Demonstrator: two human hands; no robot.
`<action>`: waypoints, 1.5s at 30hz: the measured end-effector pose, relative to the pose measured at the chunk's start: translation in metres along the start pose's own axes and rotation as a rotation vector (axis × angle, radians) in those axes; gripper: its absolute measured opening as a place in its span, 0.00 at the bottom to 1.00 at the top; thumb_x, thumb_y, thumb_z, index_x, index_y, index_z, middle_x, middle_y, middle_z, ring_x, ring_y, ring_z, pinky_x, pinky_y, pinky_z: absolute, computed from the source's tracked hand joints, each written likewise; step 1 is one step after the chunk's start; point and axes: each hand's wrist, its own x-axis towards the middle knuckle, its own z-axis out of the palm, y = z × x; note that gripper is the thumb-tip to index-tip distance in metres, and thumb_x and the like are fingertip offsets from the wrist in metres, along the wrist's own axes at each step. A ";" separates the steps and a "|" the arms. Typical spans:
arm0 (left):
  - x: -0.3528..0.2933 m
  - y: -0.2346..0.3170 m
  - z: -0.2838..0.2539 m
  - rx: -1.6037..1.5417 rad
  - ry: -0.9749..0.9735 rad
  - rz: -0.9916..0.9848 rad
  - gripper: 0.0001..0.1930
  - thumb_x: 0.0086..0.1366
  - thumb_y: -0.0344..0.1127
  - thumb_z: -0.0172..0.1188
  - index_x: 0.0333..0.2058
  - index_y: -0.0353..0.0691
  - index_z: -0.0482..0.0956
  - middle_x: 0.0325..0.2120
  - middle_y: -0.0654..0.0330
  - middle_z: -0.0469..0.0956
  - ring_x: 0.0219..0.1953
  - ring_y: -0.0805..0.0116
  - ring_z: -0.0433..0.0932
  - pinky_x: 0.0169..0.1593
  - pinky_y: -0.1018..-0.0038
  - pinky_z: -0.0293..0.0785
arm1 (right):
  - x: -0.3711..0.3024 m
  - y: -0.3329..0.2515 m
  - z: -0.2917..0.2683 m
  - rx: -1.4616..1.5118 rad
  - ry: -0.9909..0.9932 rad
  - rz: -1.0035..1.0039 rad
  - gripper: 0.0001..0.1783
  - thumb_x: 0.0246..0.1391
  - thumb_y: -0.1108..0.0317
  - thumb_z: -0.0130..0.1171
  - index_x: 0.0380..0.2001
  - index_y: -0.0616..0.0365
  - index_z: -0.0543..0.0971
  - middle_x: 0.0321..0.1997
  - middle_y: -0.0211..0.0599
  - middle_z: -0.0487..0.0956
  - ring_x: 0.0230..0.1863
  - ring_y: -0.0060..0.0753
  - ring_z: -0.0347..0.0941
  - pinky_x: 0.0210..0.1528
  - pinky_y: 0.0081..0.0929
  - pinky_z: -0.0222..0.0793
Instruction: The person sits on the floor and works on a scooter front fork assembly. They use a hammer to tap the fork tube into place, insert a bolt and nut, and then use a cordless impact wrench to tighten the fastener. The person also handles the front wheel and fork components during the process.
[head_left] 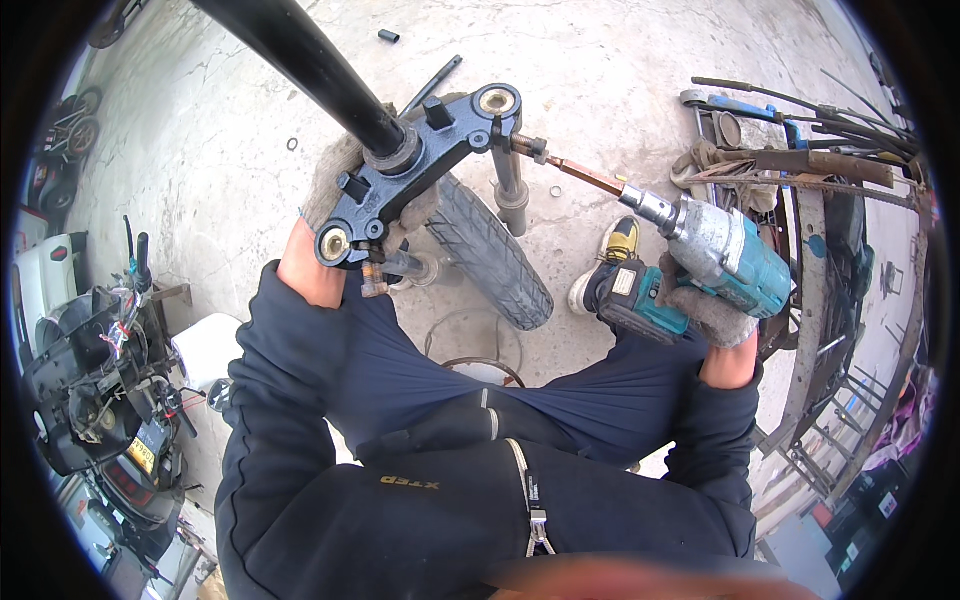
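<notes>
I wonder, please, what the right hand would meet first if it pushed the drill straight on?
With the drill leading, the right hand would first drive the bit against the bolt on the black bracket; the tip appears at its head, though depth is unclear.

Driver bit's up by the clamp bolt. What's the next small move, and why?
I'd probably seat the bit squarely on the bolt before triggering: the right hand holds the power driver with the bit's tip at or very near the bolt, but engagement is unclear, and the left hand grips the fork clamp.
</notes>
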 end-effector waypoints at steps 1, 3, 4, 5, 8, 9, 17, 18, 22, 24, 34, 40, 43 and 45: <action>0.000 0.000 -0.001 -0.018 -0.015 -0.005 0.33 0.76 0.60 0.45 0.59 0.32 0.71 0.30 0.39 0.78 0.22 0.51 0.80 0.14 0.68 0.81 | -0.001 0.001 0.000 -0.042 0.024 0.030 0.37 0.39 0.80 0.70 0.58 0.60 0.76 0.41 0.38 0.82 0.35 0.33 0.80 0.37 0.32 0.80; -0.002 0.000 -0.003 -0.065 0.006 -0.031 0.34 0.76 0.60 0.45 0.58 0.30 0.72 0.30 0.39 0.78 0.22 0.51 0.80 0.14 0.68 0.81 | 0.000 0.002 0.000 -0.251 -0.021 -0.132 0.36 0.39 0.81 0.70 0.58 0.61 0.76 0.41 0.38 0.82 0.37 0.34 0.80 0.38 0.32 0.80; -0.003 0.000 -0.004 -0.094 0.041 -0.052 0.34 0.76 0.60 0.44 0.57 0.29 0.72 0.30 0.39 0.78 0.22 0.51 0.80 0.14 0.68 0.81 | 0.001 0.003 -0.001 -0.407 -0.026 -0.135 0.36 0.40 0.81 0.70 0.58 0.61 0.76 0.41 0.38 0.82 0.37 0.33 0.80 0.38 0.32 0.80; -0.004 0.000 -0.004 -0.135 0.056 -0.076 0.34 0.76 0.60 0.44 0.56 0.28 0.72 0.30 0.39 0.78 0.22 0.51 0.80 0.14 0.68 0.81 | 0.003 0.004 -0.001 -0.606 -0.018 -0.246 0.35 0.40 0.80 0.70 0.57 0.61 0.76 0.41 0.37 0.82 0.37 0.33 0.80 0.38 0.32 0.80; -0.002 0.000 -0.006 0.010 0.028 -0.001 0.35 0.76 0.61 0.44 0.54 0.26 0.73 0.29 0.38 0.78 0.22 0.52 0.80 0.14 0.67 0.81 | 0.003 0.004 0.003 -0.389 0.007 -0.147 0.32 0.42 0.77 0.71 0.55 0.58 0.78 0.41 0.35 0.83 0.37 0.32 0.80 0.40 0.31 0.80; -0.002 0.000 -0.007 0.019 0.013 -0.008 0.35 0.76 0.61 0.44 0.54 0.26 0.73 0.29 0.37 0.78 0.22 0.52 0.80 0.14 0.67 0.81 | 0.003 0.003 0.006 -0.182 0.014 -0.042 0.30 0.43 0.76 0.71 0.54 0.56 0.79 0.41 0.34 0.83 0.37 0.31 0.81 0.41 0.31 0.80; -0.002 0.002 -0.003 -0.015 -0.049 -0.039 0.34 0.77 0.59 0.43 0.55 0.27 0.72 0.29 0.39 0.78 0.21 0.55 0.78 0.14 0.67 0.80 | 0.016 -0.007 0.013 -1.015 0.065 -0.413 0.15 0.42 0.70 0.73 0.38 0.45 0.86 0.36 0.22 0.84 0.37 0.31 0.81 0.44 0.31 0.78; -0.002 0.002 -0.003 -0.033 -0.032 -0.043 0.34 0.77 0.59 0.42 0.55 0.27 0.72 0.28 0.39 0.78 0.20 0.55 0.77 0.14 0.67 0.80 | 0.017 -0.009 0.013 -1.068 0.076 -0.444 0.15 0.42 0.70 0.73 0.37 0.45 0.86 0.36 0.21 0.84 0.37 0.31 0.81 0.43 0.31 0.78; -0.001 0.000 -0.001 -0.010 0.039 -0.013 0.33 0.78 0.58 0.41 0.56 0.27 0.72 0.27 0.40 0.77 0.19 0.57 0.76 0.13 0.68 0.78 | 0.011 -0.009 0.019 -0.580 0.090 -0.162 0.15 0.41 0.68 0.73 0.36 0.42 0.85 0.37 0.24 0.85 0.38 0.34 0.82 0.44 0.34 0.78; -0.001 0.000 0.002 0.043 0.078 0.020 0.32 0.78 0.57 0.40 0.56 0.28 0.72 0.25 0.41 0.77 0.19 0.57 0.76 0.12 0.69 0.76 | 0.008 -0.007 0.020 -0.037 0.059 0.103 0.16 0.40 0.67 0.74 0.36 0.40 0.85 0.39 0.26 0.85 0.38 0.36 0.82 0.45 0.36 0.78; 0.004 -0.003 0.021 0.043 0.169 0.051 0.34 0.79 0.56 0.40 0.58 0.25 0.72 0.20 0.41 0.77 0.15 0.56 0.76 0.12 0.71 0.71 | 0.013 0.012 0.010 -1.085 0.101 -0.498 0.21 0.44 0.64 0.73 0.46 0.38 0.86 0.45 0.26 0.86 0.45 0.37 0.82 0.49 0.38 0.78; 0.005 -0.003 0.022 0.015 0.180 0.037 0.33 0.79 0.57 0.41 0.58 0.25 0.72 0.21 0.40 0.77 0.15 0.57 0.77 0.13 0.71 0.72 | 0.009 0.014 0.011 -0.582 0.078 -0.163 0.21 0.46 0.64 0.70 0.47 0.38 0.86 0.45 0.23 0.85 0.48 0.38 0.82 0.55 0.39 0.77; 0.008 -0.003 0.023 0.014 0.155 0.060 0.34 0.79 0.57 0.40 0.59 0.26 0.71 0.22 0.39 0.77 0.16 0.56 0.77 0.12 0.71 0.74 | 0.009 0.016 0.000 -1.044 0.074 -0.406 0.27 0.43 0.64 0.73 0.51 0.40 0.84 0.48 0.26 0.85 0.49 0.39 0.81 0.55 0.38 0.77; 0.007 -0.003 0.024 0.030 0.158 0.037 0.34 0.79 0.57 0.40 0.59 0.27 0.72 0.23 0.39 0.77 0.16 0.56 0.77 0.13 0.71 0.74 | 0.006 0.019 -0.004 -1.057 0.124 -0.524 0.35 0.37 0.66 0.80 0.54 0.43 0.83 0.52 0.30 0.84 0.53 0.40 0.81 0.54 0.36 0.77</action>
